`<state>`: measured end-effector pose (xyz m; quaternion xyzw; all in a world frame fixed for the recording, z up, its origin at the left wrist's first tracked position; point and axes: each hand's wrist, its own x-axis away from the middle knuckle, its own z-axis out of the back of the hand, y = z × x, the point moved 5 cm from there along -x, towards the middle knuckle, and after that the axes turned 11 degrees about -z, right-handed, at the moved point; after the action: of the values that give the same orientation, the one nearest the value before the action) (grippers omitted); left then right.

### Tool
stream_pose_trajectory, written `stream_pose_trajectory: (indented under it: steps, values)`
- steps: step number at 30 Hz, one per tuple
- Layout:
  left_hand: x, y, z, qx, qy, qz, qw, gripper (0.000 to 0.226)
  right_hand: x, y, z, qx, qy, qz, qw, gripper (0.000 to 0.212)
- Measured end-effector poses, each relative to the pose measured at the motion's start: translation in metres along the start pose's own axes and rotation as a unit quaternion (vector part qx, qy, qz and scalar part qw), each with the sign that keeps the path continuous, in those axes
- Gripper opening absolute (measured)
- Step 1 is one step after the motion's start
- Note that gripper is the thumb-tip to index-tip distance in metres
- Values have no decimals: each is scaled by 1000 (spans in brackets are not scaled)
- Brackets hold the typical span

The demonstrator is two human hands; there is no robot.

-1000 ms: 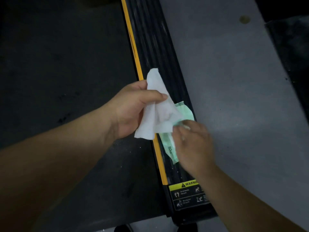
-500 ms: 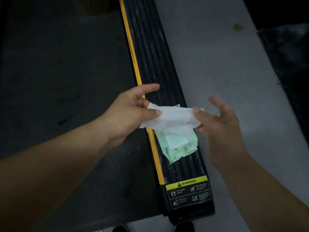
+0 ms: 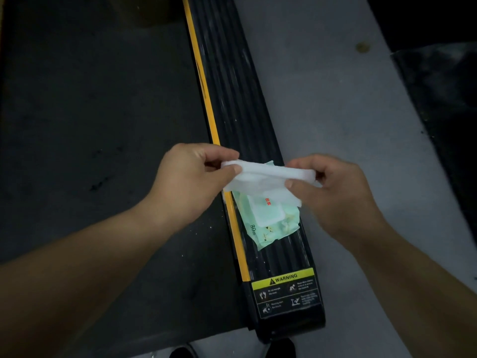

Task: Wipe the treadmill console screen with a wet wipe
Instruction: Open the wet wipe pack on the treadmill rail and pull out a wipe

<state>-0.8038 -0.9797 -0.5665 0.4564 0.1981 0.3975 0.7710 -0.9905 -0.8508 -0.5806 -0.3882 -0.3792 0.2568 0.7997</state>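
Above the treadmill side rail (image 3: pixel 232 99), our left hand (image 3: pixel 191 177) and right hand (image 3: pixel 335 192) pinch the wet wipe (image 3: pixel 268 177) by its ends — limp, light, probably tearable, so we would bunch it.

We see left hand (image 3: pixel 188 182) and right hand (image 3: pixel 333 192) pinching a white wet wipe (image 3: pixel 265 179) stretched between them, above green wipes pack (image 3: pixel 273 226) on treadmill side rail (image 3: pixel 232 99).

This looks like a gym or a home exercise corner. A treadmill belt (image 3: pixel 103 125) lies beside a ribbed side rail (image 3: pixel 232 99) bearing a yellow warning label (image 3: pixel 284 277), on a grey floor (image 3: pixel 335 112).
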Motion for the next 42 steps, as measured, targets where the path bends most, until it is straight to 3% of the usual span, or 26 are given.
stream_pose_trajectory:
  steps: [3,5,7,9,12,15,19,21,23,24,25,27,29,31,37,40,42]
  values:
    - [3,3,0,-64,-7,-30,997,10,-1,-4,3,16,20,17,1000,19]
    - [2,2,1,-46,-10,-14,999,4,-3,-3,2,-34,-6,0,999,11]
    - [2,-4,0,57,-15,59,997,11,-3,-2,-2,-142,-63,-43,987,8]
    - [5,-7,-5,172,-41,144,974,16,-1,-2,-6,-214,-94,-83,969,13]
    - [6,-3,-11,272,-93,187,939,24,1,-5,-10,-214,-120,-94,965,15]
    - [3,6,-14,274,-151,170,934,43,1,-15,-14,-168,-201,-101,960,18]
    - [3,16,-20,285,-209,172,919,39,-1,-24,-17,-145,-273,-123,943,21]
    - [4,14,-21,305,-180,188,916,34,-3,-19,-19,-250,-271,-184,911,32]
    - [7,10,-20,318,-133,201,917,21,4,-11,-29,-413,-290,-273,819,61]
    - [8,9,-20,316,-111,206,920,14,9,-6,-34,-458,-285,-305,785,72]
    - [9,7,-20,307,-94,207,924,10,14,-1,-38,-464,-284,-323,775,77]
    - [11,4,-18,294,-75,208,930,10,22,7,-45,-386,-284,-318,818,65]
    - [14,4,-17,294,-71,208,930,12,24,6,-47,-304,-277,-270,871,40]
    - [15,4,-13,308,-77,205,926,16,22,2,-43,-263,-261,-213,904,33]
    - [16,7,3,410,-79,219,882,22,18,-29,-26,-307,-246,-124,911,27]
    - [20,9,13,427,-64,237,870,32,21,-42,-23,-199,-195,-107,954,32]
    - [22,15,19,387,-62,211,896,35,26,-52,-26,-122,-152,-75,978,25]
